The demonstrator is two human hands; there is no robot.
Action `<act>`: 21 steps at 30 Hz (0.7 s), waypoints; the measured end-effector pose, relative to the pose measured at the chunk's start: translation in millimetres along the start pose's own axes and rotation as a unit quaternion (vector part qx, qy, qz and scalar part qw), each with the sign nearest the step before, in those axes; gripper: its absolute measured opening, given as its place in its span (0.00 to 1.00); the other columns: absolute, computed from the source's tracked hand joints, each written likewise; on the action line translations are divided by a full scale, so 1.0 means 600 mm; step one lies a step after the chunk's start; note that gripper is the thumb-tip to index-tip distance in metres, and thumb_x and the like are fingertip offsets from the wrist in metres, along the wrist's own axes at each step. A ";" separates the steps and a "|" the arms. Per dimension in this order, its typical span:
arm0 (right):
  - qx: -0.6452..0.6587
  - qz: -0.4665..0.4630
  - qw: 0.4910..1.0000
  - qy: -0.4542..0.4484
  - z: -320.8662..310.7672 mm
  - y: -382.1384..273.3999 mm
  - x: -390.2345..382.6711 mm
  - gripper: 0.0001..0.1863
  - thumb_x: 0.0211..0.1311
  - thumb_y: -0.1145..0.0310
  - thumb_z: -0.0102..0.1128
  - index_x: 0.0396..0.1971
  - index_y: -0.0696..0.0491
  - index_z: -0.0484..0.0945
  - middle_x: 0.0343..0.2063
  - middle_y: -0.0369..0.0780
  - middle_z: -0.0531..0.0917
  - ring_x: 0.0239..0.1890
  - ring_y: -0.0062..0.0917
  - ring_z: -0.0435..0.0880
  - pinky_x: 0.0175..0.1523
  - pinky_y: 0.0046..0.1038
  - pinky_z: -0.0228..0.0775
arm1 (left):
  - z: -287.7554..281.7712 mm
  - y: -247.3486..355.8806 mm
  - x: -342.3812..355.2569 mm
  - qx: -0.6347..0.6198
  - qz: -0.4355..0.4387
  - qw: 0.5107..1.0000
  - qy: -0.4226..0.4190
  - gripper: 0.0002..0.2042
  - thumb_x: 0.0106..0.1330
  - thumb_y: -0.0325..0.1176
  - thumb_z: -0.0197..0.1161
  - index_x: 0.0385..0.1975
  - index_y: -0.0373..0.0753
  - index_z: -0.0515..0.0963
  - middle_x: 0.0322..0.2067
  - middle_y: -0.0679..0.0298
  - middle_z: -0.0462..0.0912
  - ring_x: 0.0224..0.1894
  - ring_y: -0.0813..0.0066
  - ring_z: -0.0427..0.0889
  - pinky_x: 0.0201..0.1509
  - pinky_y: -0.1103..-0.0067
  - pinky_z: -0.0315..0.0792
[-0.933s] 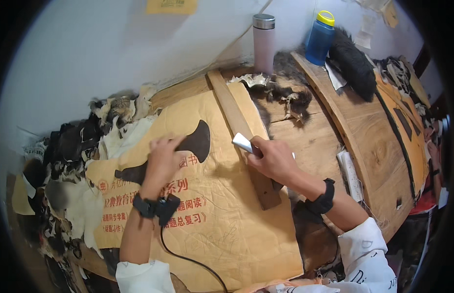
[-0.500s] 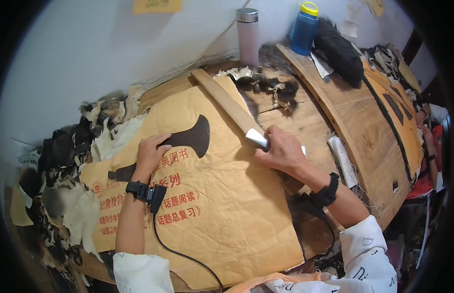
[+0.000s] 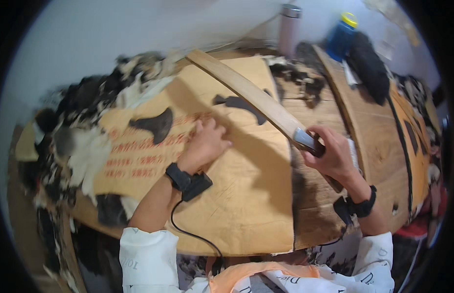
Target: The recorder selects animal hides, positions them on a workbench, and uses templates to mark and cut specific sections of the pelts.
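My right hand (image 3: 329,152) is closed around the near end of a long flat wooden strip (image 3: 246,90), held above the table and slanting to the far left. A silver metal piece (image 3: 305,139) shows at the grip; whether it belongs to the strip or is a separate tool, I cannot tell. My left hand (image 3: 207,139), slightly blurred, rests on a large tan paper sheet (image 3: 227,205) with fingers spread and nothing in them. On the paper lie two dark, axe-head-shaped pieces: the left piece (image 3: 159,126) beside my left hand and the right piece (image 3: 236,102), partly hidden by the strip.
Fur and hide scraps (image 3: 90,97) heap along the left and wall side. A pink flask (image 3: 289,31), a blue bottle (image 3: 341,36) and a black fur roll (image 3: 368,66) stand or lie at the back right. A wooden board edge (image 3: 344,97) crosses the table.
My left hand has let go of the right dark piece and moved nearer, uncovering the left piece. My right hand has lifted the wooden strip, which now casts a shadow. The view has shifted.
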State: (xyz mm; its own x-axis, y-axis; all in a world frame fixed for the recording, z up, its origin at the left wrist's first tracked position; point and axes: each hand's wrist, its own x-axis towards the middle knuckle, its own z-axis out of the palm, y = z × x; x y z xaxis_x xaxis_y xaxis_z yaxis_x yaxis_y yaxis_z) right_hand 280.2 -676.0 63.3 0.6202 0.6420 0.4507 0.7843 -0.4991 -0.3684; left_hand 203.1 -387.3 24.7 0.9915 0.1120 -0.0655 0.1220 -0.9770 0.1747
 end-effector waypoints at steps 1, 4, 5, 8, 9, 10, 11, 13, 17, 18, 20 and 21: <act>0.023 -0.029 0.999 0.000 0.000 -0.004 -0.004 0.23 0.34 0.65 0.66 0.37 0.51 0.72 0.23 0.40 0.76 0.21 0.30 0.77 0.25 0.29 0.69 | -0.004 -0.001 -0.039 0.009 -0.036 0.996 -0.087 0.25 0.54 0.42 0.59 0.52 0.42 0.68 0.54 0.54 0.64 0.52 0.49 0.62 0.57 0.68 0.61; 0.047 -0.084 0.994 -0.049 0.005 -0.019 -0.012 0.23 0.34 0.66 0.66 0.37 0.50 0.72 0.24 0.40 0.77 0.21 0.31 0.77 0.25 0.29 0.69 | -0.001 -0.036 -0.169 -0.051 -0.033 0.998 -0.023 0.25 0.56 0.42 0.58 0.53 0.41 0.67 0.56 0.54 0.62 0.57 0.51 0.60 0.60 0.69 0.58; 0.051 -0.096 0.991 -0.077 0.012 -0.024 -0.012 0.23 0.34 0.66 0.66 0.37 0.50 0.73 0.25 0.40 0.77 0.21 0.32 0.77 0.26 0.29 0.69 | -0.002 -0.046 -0.203 -0.049 -0.059 0.997 -0.019 0.25 0.56 0.42 0.58 0.53 0.41 0.67 0.56 0.54 0.62 0.57 0.51 0.60 0.60 0.69 0.58; 0.069 -0.124 0.980 -0.138 0.028 -0.054 -0.001 0.23 0.33 0.66 0.66 0.36 0.50 0.73 0.26 0.40 0.78 0.22 0.32 0.78 0.27 0.29 0.69 | -0.008 -0.065 -0.293 -0.069 -0.082 0.994 -0.009 0.24 0.57 0.40 0.58 0.54 0.40 0.67 0.57 0.54 0.61 0.60 0.55 0.57 0.60 0.70 0.57; 0.069 -0.121 0.976 -0.165 0.034 -0.065 0.004 0.22 0.34 0.66 0.65 0.36 0.50 0.73 0.26 0.40 0.78 0.23 0.32 0.78 0.27 0.29 0.69 | -0.003 -0.073 -0.316 -0.083 -0.087 0.993 0.010 0.23 0.57 0.39 0.58 0.53 0.39 0.68 0.56 0.53 0.63 0.59 0.56 0.59 0.60 0.71 0.58; 0.088 -0.121 0.971 -0.188 0.040 -0.074 0.009 0.22 0.35 0.66 0.65 0.36 0.51 0.73 0.26 0.40 0.78 0.25 0.33 0.78 0.29 0.29 0.69 | -0.001 -0.079 -0.337 -0.096 -0.089 0.991 0.030 0.22 0.57 0.38 0.58 0.52 0.38 0.68 0.55 0.53 0.65 0.58 0.57 0.61 0.59 0.71 0.58; 0.093 -0.134 0.968 -0.192 0.047 -0.077 0.011 0.22 0.35 0.66 0.65 0.36 0.51 0.73 0.26 0.40 0.78 0.25 0.33 0.78 0.29 0.29 0.69 | 0.001 -0.086 -0.353 -0.095 -0.103 0.990 0.035 0.22 0.57 0.38 0.58 0.52 0.38 0.68 0.55 0.53 0.65 0.58 0.57 0.61 0.59 0.71 0.58; 0.048 -0.104 0.962 -0.247 0.058 -0.069 0.007 0.21 0.35 0.65 0.64 0.35 0.52 0.73 0.27 0.41 0.78 0.26 0.34 0.78 0.30 0.31 0.69 | 0.003 -0.100 -0.373 -0.120 -0.111 0.985 0.053 0.19 0.57 0.38 0.58 0.47 0.38 0.72 0.51 0.53 0.70 0.56 0.60 0.64 0.59 0.72 0.59; -0.017 -0.117 0.970 -0.214 0.040 -0.061 0.005 0.20 0.35 0.67 0.64 0.34 0.53 0.73 0.29 0.43 0.78 0.27 0.37 0.78 0.30 0.32 0.69 | -0.028 -0.149 -0.399 -0.161 -0.177 0.966 0.099 0.13 0.56 0.37 0.58 0.39 0.38 0.76 0.44 0.56 0.75 0.53 0.62 0.67 0.56 0.72 0.62; -0.017 -0.121 0.969 -0.213 0.033 -0.072 0.010 0.20 0.35 0.67 0.64 0.34 0.53 0.73 0.29 0.43 0.78 0.27 0.37 0.78 0.30 0.32 0.69 | -0.026 -0.175 -0.408 -0.099 -0.211 0.965 0.117 0.11 0.55 0.36 0.58 0.35 0.38 0.77 0.40 0.57 0.76 0.51 0.63 0.68 0.53 0.72 0.63; -0.062 -0.075 0.970 -0.224 0.023 -0.095 0.020 0.16 0.35 0.68 0.64 0.29 0.54 0.75 0.30 0.43 0.78 0.27 0.37 0.78 0.30 0.32 0.68 | -0.033 -0.212 -0.424 0.026 -0.254 0.957 0.136 0.09 0.52 0.37 0.58 0.28 0.39 0.76 0.32 0.62 0.77 0.44 0.64 0.70 0.45 0.69 0.62; -0.065 -0.076 0.970 -0.223 0.030 -0.102 0.027 0.16 0.35 0.68 0.64 0.29 0.54 0.75 0.30 0.43 0.78 0.27 0.37 0.78 0.30 0.32 0.68 | -0.040 -0.226 -0.436 0.025 -0.254 0.957 0.138 0.09 0.52 0.37 0.58 0.28 0.39 0.76 0.32 0.62 0.77 0.44 0.64 0.70 0.45 0.69 0.62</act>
State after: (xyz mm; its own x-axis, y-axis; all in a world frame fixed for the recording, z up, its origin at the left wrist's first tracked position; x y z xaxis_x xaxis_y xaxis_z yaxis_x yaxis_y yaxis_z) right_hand 242.1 -624.5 78.7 0.4531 0.8874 0.0848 0.8792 -0.4291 -0.2073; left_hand -71.7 -279.7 41.5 0.7796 0.6118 0.1340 0.5958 -0.7904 0.1425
